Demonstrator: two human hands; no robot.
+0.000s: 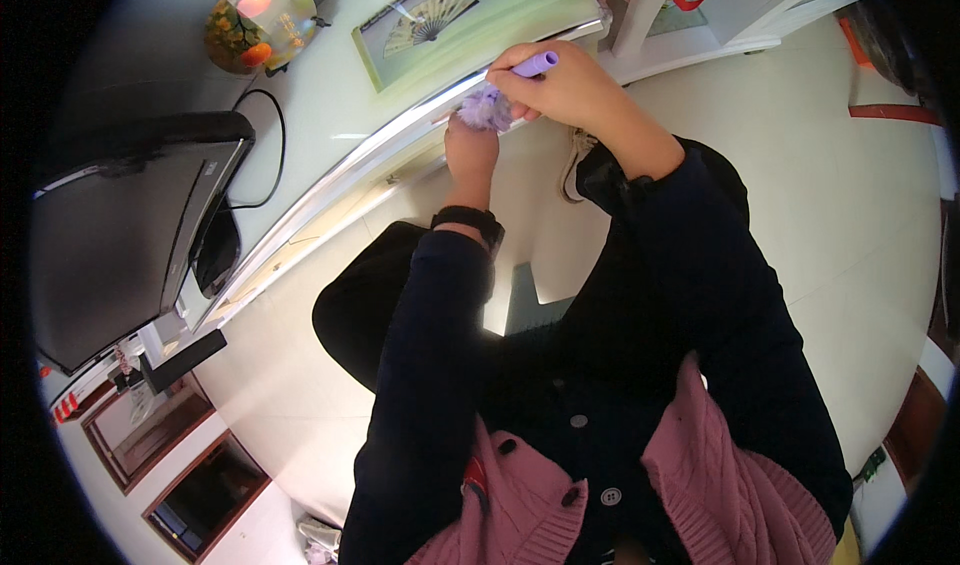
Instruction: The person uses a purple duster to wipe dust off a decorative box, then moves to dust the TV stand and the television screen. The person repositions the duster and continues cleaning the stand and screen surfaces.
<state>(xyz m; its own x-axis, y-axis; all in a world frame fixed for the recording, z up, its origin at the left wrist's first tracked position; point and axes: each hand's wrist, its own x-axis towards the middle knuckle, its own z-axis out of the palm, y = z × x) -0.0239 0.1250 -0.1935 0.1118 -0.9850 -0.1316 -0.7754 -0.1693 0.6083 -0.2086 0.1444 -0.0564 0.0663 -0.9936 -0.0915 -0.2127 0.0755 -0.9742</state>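
My right hand (559,81) grips the purple plastic handle (536,64) of a small duster with fluffy purple bristles (486,109). The fluffy head hangs below the fingers, at the edge of a white cabinet. Just beneath it is my left hand (472,148), its wrist in a black band; its fingers are hidden behind the fluff and the hand's back, so whether it holds anything cannot be told. On the glossy cabinet top beyond lies a green mat printed with a folding fan (431,24).
A flat-screen television (135,242) with a black cable (281,145) stands on the cabinet at left. A round decorated plate (261,24) is at the upper left. White shelving (630,28) adjoins at upper right. My knees are close to the cabinet's front.
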